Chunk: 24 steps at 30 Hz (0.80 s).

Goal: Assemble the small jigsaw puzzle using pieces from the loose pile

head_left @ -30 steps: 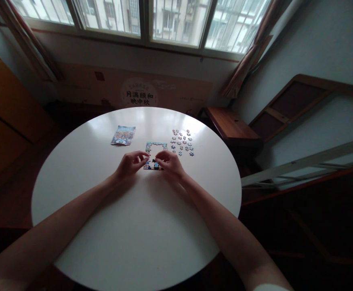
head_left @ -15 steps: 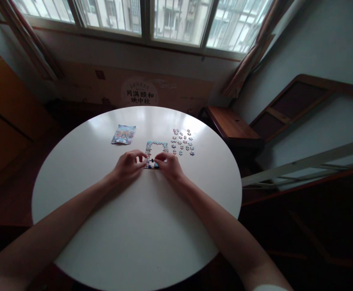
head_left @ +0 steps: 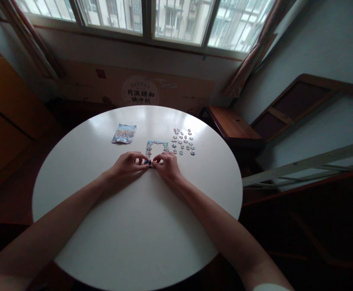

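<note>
Seen from the head camera, a person leans over a round white tabletop [head_left: 140,226] beneath a window [head_left: 179,18], both bare forearms stretched forward. The left hand [head_left: 128,165] and right hand [head_left: 167,166] meet at the near edge of a small, half-built puzzle [head_left: 157,142] lying flat at the middle of the tabletop. The fingers [head_left: 140,158] of each hand are curled and drawn together, tips pinching that near edge where a dark bit shows between them; it is too small to tell whether that is a separate piece. Loose pieces [head_left: 183,142] lie scattered just right of the puzzle, and a picture card [head_left: 124,133] rests to its left, apart from both hands.
</note>
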### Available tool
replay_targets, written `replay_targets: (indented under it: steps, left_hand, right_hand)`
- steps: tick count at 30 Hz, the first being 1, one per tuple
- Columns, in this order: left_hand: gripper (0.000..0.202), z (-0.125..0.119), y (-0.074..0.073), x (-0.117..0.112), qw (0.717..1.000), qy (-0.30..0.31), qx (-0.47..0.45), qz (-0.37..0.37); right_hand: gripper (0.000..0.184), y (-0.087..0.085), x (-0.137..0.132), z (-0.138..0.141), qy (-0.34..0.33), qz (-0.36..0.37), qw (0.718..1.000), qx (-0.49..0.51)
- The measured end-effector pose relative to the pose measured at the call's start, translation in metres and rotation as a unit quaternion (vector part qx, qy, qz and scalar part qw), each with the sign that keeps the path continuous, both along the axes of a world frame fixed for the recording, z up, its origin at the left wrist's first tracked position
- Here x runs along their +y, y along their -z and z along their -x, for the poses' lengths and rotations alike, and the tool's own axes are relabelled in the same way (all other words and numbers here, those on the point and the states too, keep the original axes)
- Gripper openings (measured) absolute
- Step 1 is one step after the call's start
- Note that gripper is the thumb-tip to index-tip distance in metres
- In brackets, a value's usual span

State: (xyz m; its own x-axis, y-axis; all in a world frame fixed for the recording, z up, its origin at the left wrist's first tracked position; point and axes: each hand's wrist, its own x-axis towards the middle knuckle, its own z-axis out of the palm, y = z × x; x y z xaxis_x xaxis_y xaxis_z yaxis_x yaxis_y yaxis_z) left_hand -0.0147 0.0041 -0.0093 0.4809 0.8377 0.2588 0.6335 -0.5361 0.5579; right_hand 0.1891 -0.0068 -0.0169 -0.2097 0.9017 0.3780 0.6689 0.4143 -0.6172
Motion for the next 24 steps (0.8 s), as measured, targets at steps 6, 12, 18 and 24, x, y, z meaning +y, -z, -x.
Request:
replay_targets:
  steps: [6,12,18,24]
  left_hand:
    - [0.032,0.002,0.002,0.002,1.000,-0.003,-0.021,0.015]
    - [0.028,0.001,-0.002,0.002,0.999,-0.024,-0.034,0.030]
    - [0.025,0.001,0.000,0.002,0.999,-0.029,-0.035,0.028]
    - [0.023,0.003,0.003,0.003,0.999,0.009,-0.032,0.029]
  right_hand:
    - [0.014,-0.001,0.001,-0.005,-0.021,-0.009,1.000,-0.003]
    - [0.020,0.001,0.001,-0.009,-0.054,-0.010,0.998,-0.015]
    - [0.022,0.000,0.000,-0.010,-0.059,-0.003,0.998,-0.019]
    - [0.025,0.000,0.002,-0.011,-0.049,0.004,0.999,-0.011]
